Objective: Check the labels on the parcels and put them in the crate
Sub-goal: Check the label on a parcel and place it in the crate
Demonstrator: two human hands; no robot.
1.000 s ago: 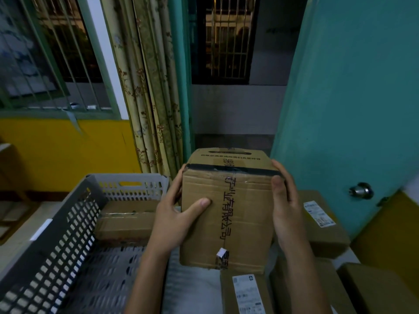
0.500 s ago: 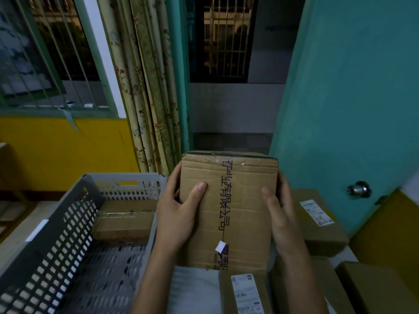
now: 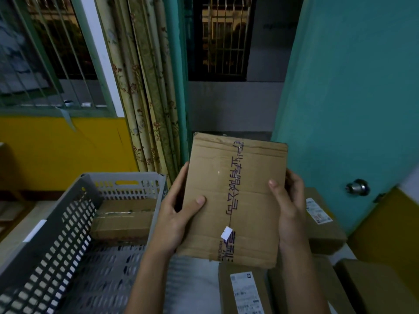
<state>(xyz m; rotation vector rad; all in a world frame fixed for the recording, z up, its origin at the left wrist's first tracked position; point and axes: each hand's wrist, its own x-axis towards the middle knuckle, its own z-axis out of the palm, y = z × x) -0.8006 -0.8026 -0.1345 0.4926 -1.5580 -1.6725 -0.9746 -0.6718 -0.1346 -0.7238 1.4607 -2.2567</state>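
I hold a brown cardboard parcel [image 3: 235, 196] up in front of me, one broad face with printed characters and a small white sticker turned toward me. My left hand [image 3: 179, 214] grips its left edge, thumb on the front face. My right hand [image 3: 288, 205] grips the right edge the same way. No shipping label shows on this face. The grey perforated crate [image 3: 56, 241] stands to the left, with one taped parcel [image 3: 124, 218] lying at its far end.
Several more cardboard parcels lie on the white surface below and to the right, one with a label [image 3: 244, 293] near me and another labelled one [image 3: 319, 218] behind my right hand. A teal door with a knob [image 3: 358, 186] stands at right, curtains [image 3: 145, 91] behind.
The parcel has been tipped back, so its top face is out of sight and the broad printed face fills the view. Both hands slid lower along its sides.
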